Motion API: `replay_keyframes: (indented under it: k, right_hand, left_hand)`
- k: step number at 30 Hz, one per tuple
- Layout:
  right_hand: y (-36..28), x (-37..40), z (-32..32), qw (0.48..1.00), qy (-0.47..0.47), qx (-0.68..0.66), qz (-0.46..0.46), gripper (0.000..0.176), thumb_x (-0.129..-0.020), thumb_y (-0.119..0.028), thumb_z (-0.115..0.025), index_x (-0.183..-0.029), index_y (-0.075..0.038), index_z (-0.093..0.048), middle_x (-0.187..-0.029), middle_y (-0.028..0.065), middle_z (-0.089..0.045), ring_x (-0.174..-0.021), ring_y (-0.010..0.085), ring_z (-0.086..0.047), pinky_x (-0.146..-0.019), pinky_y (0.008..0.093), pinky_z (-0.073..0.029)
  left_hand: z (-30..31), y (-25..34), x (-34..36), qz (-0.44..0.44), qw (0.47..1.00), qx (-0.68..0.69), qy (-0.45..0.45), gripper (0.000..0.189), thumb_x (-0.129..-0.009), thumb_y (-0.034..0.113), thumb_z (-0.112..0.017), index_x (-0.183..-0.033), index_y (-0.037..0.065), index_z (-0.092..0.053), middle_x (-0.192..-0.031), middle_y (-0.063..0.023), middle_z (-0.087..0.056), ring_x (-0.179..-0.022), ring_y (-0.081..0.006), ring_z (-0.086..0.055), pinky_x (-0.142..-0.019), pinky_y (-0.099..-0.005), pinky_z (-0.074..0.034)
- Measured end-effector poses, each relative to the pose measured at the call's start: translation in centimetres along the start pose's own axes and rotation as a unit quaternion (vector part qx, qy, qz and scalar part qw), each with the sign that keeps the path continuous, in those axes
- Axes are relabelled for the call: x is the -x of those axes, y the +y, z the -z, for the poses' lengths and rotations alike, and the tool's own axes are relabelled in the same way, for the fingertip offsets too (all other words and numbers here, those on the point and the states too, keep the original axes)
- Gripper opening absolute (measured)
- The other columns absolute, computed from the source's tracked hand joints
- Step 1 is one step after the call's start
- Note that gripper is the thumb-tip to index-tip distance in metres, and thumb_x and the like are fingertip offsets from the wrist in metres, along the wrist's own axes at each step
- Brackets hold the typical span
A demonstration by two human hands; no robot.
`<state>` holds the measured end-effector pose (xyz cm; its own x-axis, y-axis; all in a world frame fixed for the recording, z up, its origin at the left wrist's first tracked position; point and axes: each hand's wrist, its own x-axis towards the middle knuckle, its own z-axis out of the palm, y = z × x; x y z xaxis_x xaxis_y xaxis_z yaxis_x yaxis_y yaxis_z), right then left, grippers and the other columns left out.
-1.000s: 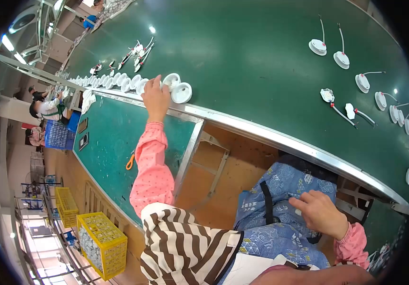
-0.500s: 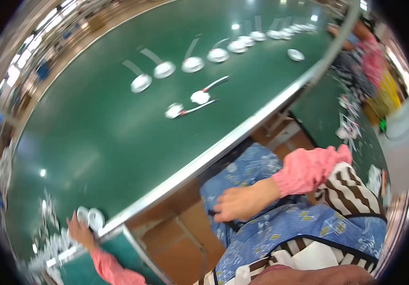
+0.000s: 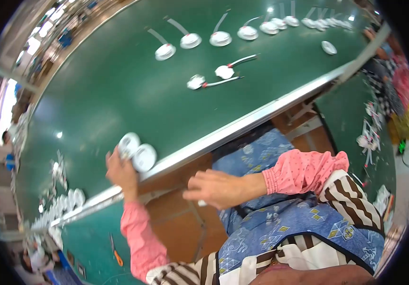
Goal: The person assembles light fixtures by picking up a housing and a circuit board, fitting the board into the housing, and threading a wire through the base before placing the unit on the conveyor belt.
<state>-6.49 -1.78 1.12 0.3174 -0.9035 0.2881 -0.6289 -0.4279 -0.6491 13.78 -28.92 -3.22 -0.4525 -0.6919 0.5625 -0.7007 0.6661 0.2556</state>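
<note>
My left hand (image 3: 120, 172) grips two round white housings (image 3: 138, 152) at the near edge of the green conveyor belt (image 3: 119, 90), beside its metal rail (image 3: 223, 135). My right hand (image 3: 216, 188) hovers above my lap with fingers spread toward the left, over the blue patterned apron (image 3: 280, 223); a small white piece shows just under its fingers, and I cannot tell whether the hand holds it. Both arms wear pink sleeves.
Several white round lamps with wires (image 3: 221, 38) lie in a row on the far belt, and two loose parts with wires (image 3: 214, 77) nearer. A pile of white housings (image 3: 64, 202) sits left. Orange scissors (image 3: 116, 256) lie on the side table. Another person (image 3: 394, 76) works at right.
My head has turned, shifting the view. My left hand has drawn the two white housings along the belt edge toward me. My right hand has lifted from my lap and reached left.
</note>
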Motion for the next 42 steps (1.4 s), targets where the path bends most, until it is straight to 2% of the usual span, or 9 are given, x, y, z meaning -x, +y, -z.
replay_keyframes:
  k: [3, 8, 15, 22, 24, 28, 34, 36, 42]
  right_hand:
    - [0.5, -0.2, -0.2, 1.0, 0.01, -0.012, 0.007, 0.039, -0.078, -0.006, -0.069, -0.117, -0.005, -0.063, -0.107, 0.0154, -0.057, -0.099, 0.0341, -0.058, -0.082, 0.0451, -0.051]
    - [3.1, 1.9, 0.7, 0.996, 0.057, 0.049, -0.038, 0.043, -0.078, -0.003, -0.069, -0.121, -0.004, -0.063, -0.11, 0.015, -0.057, -0.102, 0.0343, -0.057, -0.086, 0.0443, -0.051]
    - [3.7, 0.9, 2.2, 0.979, 0.111, 0.168, -0.037, 0.052, -0.075, -0.01, -0.075, -0.125, -0.004, -0.061, -0.114, 0.0128, -0.058, -0.102, 0.0307, -0.058, -0.083, 0.0419, -0.05]
    - [5.2, 0.0, 2.4, 0.965, 0.186, 0.172, -0.064, 0.041, -0.077, -0.009, -0.072, -0.116, -0.002, -0.063, -0.103, 0.0117, -0.059, -0.098, 0.0305, -0.059, -0.076, 0.0416, -0.053]
    - [6.2, 1.6, 3.8, 0.959, 0.196, 0.189, -0.082, 0.035, -0.077, -0.007, -0.069, -0.112, -0.002, -0.065, -0.101, 0.0113, -0.059, -0.097, 0.0306, -0.059, -0.076, 0.0406, -0.054]
    - [8.4, 7.0, 8.0, 0.938, 0.233, 0.24, -0.093, 0.032, -0.075, -0.005, -0.068, -0.107, -0.003, -0.067, -0.102, 0.0111, -0.06, -0.099, 0.0316, -0.059, -0.087, 0.0437, -0.049]
    - [13.3, 17.2, 16.3, 0.889, 0.251, 0.328, -0.199, 0.026, -0.078, -0.005, -0.065, -0.104, -0.006, -0.067, -0.103, 0.0101, -0.06, -0.102, 0.031, -0.059, -0.085, 0.0473, -0.046]
    - [15.7, 20.2, 19.3, 0.873, 0.239, 0.339, -0.254, 0.032, -0.074, 0.001, -0.065, -0.106, -0.005, -0.067, -0.107, 0.0116, -0.06, -0.106, 0.0326, -0.058, -0.087, 0.0477, -0.045]
    - [22.6, 27.8, 29.5, 0.805, 0.272, 0.361, -0.384, 0.025, -0.081, -0.001, -0.06, -0.104, -0.006, -0.07, -0.101, 0.0137, -0.063, -0.103, 0.0363, -0.06, -0.087, 0.0497, -0.048]
  left_hand:
    - [-0.9, 5.7, -1.1, 0.007, 0.998, 0.03, -0.052, 0.042, -0.09, 0.014, -0.057, -0.131, 0.01, -0.065, -0.125, -0.0198, -0.066, -0.125, -0.0419, -0.058, -0.104, -0.0478, -0.046]
    - [-4.1, 12.1, -1.8, -0.025, 0.989, 0.099, -0.107, 0.043, -0.094, 0.025, -0.059, -0.136, 0.013, -0.061, -0.131, -0.0112, -0.063, -0.135, -0.0339, -0.051, -0.108, -0.0479, -0.034]
    - [-5.0, 14.5, -5.6, -0.011, 0.911, 0.372, -0.176, 0.043, -0.101, 0.025, -0.055, -0.14, 0.008, -0.058, -0.134, -0.0155, -0.063, -0.129, -0.0392, -0.056, -0.107, -0.0428, -0.044]
    - [-8.8, 16.3, -6.6, -0.103, 0.916, 0.317, -0.224, 0.043, -0.099, 0.025, -0.051, -0.14, 0.012, -0.06, -0.131, -0.0181, -0.066, -0.129, -0.0391, -0.057, -0.109, -0.0456, -0.041]
    - [-8.8, 18.4, -5.4, -0.143, 0.909, 0.316, -0.231, 0.047, -0.099, 0.028, -0.049, -0.144, 0.015, -0.056, -0.137, -0.0145, -0.062, -0.134, -0.0355, -0.052, -0.112, -0.0473, -0.033]
    - [-9.9, 24.1, -4.5, -0.147, 0.879, 0.358, -0.279, 0.056, -0.096, 0.025, -0.05, -0.15, 0.011, -0.047, -0.143, -0.0151, -0.057, -0.138, -0.0354, -0.047, -0.114, -0.0461, -0.028]
    - [-15.3, 36.6, -5.2, -0.214, 0.855, 0.395, -0.258, 0.061, -0.091, 0.024, -0.056, -0.149, 0.008, -0.047, -0.14, -0.0179, -0.057, -0.134, -0.035, -0.05, -0.112, -0.0473, -0.031]
    - [-19.5, 41.8, -5.8, -0.263, 0.852, 0.411, -0.19, 0.059, -0.088, 0.026, -0.06, -0.144, 0.008, -0.052, -0.129, -0.0164, -0.061, -0.125, -0.0337, -0.056, -0.106, -0.0474, -0.036]
    - [-25.1, 57.6, -9.5, -0.231, 0.862, 0.403, -0.204, 0.053, -0.086, 0.026, -0.063, -0.135, 0.008, -0.057, -0.114, -0.0151, -0.063, -0.112, -0.0325, -0.06, -0.097, -0.0464, -0.041]
